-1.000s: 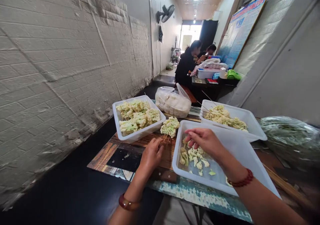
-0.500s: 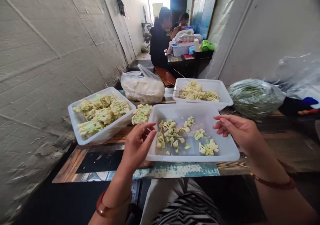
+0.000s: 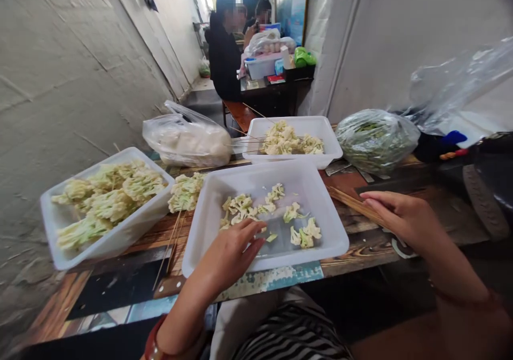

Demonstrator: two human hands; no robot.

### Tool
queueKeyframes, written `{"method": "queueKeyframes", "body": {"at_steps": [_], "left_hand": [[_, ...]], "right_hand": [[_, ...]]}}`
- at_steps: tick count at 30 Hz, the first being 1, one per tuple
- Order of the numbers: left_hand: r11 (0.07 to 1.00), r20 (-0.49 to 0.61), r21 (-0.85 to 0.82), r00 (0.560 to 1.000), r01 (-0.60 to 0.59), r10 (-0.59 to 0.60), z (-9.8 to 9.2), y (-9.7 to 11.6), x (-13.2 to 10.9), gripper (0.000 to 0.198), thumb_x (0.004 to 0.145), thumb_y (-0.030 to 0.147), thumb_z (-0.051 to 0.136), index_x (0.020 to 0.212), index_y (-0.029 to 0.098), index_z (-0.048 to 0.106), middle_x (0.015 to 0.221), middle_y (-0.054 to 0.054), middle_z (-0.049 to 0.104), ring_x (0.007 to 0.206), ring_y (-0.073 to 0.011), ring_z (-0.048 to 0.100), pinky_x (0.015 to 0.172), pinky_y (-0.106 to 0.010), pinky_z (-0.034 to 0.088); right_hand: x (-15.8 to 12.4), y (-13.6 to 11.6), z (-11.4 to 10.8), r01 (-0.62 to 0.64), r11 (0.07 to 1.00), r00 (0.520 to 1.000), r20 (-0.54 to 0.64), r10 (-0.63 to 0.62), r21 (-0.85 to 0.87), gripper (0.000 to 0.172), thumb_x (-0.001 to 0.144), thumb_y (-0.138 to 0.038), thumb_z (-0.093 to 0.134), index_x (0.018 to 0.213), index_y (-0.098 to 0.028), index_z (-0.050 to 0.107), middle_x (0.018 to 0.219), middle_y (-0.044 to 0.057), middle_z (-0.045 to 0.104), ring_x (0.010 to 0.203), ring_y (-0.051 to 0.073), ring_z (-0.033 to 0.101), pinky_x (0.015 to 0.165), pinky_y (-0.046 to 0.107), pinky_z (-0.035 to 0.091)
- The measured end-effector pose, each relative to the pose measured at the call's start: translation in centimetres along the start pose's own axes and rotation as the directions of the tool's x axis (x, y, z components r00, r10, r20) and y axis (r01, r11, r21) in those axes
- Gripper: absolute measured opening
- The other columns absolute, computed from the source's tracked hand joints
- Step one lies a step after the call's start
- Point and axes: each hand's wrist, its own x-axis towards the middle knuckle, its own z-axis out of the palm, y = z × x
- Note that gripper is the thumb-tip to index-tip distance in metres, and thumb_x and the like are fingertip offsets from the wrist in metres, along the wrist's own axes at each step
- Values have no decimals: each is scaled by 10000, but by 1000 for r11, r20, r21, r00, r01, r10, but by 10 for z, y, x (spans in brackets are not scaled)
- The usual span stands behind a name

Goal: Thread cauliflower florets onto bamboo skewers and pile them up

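Cauliflower and skewers, both hands out over the table

So the left hand (image 3: 236,248) hangs above the near tray (image 3: 329,224), fingers loosely bent with a gap to the thumb, nothing visible in them; loose cauliflower pieces (image 3: 306,234) lie on the tray's bottom, some just beyond those fingertips. The right hand (image 3: 401,218) is at the near end of a bundle of wooden skewers (image 3: 352,204) lying right of the tray; its fingers are fairly straight with the thumb close by (can't tell if they've actually got a grip). A skewered cauliflower bunch (image 3: 186,192) sits just left of the near tray, sticks towards the person; further left, another tray (image 3: 120,233) holds a big heap; a bag of greens (image 3: 374,138) sits behind the skewers.
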Motion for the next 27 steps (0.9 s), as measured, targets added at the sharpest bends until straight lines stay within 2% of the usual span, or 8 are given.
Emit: {"method": "queueKeyframes", "body": {"at_steps": [2,4,10,14,21,24,27], "left_hand": [[1000,-1,-5,1000,9,-9,-1,0,1,280,920,280,449,1147,217,600,1021,-82,667,853,-180,650,723,-287,507],[1000,14,-14,1000,20,-20,-2,0,2,278,918,286,454,1145,218,600,1024,-79,668,846,-174,651,712,-274,504],[995,103,-62,992,78,-71,-4,4,1,258,918,265,460,1137,202,583,1009,-73,651,785,-147,635,728,-286,494],[993,96,-75,992,90,-83,-4,4,-1,271,918,281,465,1153,198,570,996,-72,640,784,-150,624,744,-304,492],[993,93,-72,992,96,-89,-1,2,-5,290,915,297,472,1170,188,556,1020,-79,629,787,-159,623,756,-327,488],[993,99,-67,991,100,-93,-1,1,-6,292,915,299,471,1176,197,554,1040,-78,626,809,-165,622,769,-331,483],[992,108,-70,989,107,-99,-1,1,-5,293,913,306,474,1176,208,556,1031,-70,631,812,-169,622,766,-329,480]], "right_hand": [[5,10,5,1,985,1000,24,4,-173,266,892,-291,514,1026,-224,733,1064,58,736,936,240,682,755,312,479],[10,14,13,14,971,998,58,0,-238,268,905,-284,498,1028,-222,728,1064,58,733,921,233,681,725,305,468],[28,20,43,158,968,984,114,-137,-195,254,902,-265,506,1010,-165,713,1046,103,711,941,223,655,803,298,454],[34,30,60,188,966,981,85,-175,-178,275,916,-279,478,985,-148,710,974,118,711,891,232,660,776,313,463],[21,46,83,256,954,967,43,-252,-154,335,897,-384,489,1088,-155,641,1016,125,662,961,271,629,873,369,469],[19,48,83,228,959,972,-13,-233,-171,325,916,-376,448,1093,-167,624,1024,123,649,944,267,636,867,372,479],[22,44,71,157,966,975,-122,-185,-207,341,938,-368,400,1129,-163,594,1070,152,638,955,275,639,846,378,490]]}}
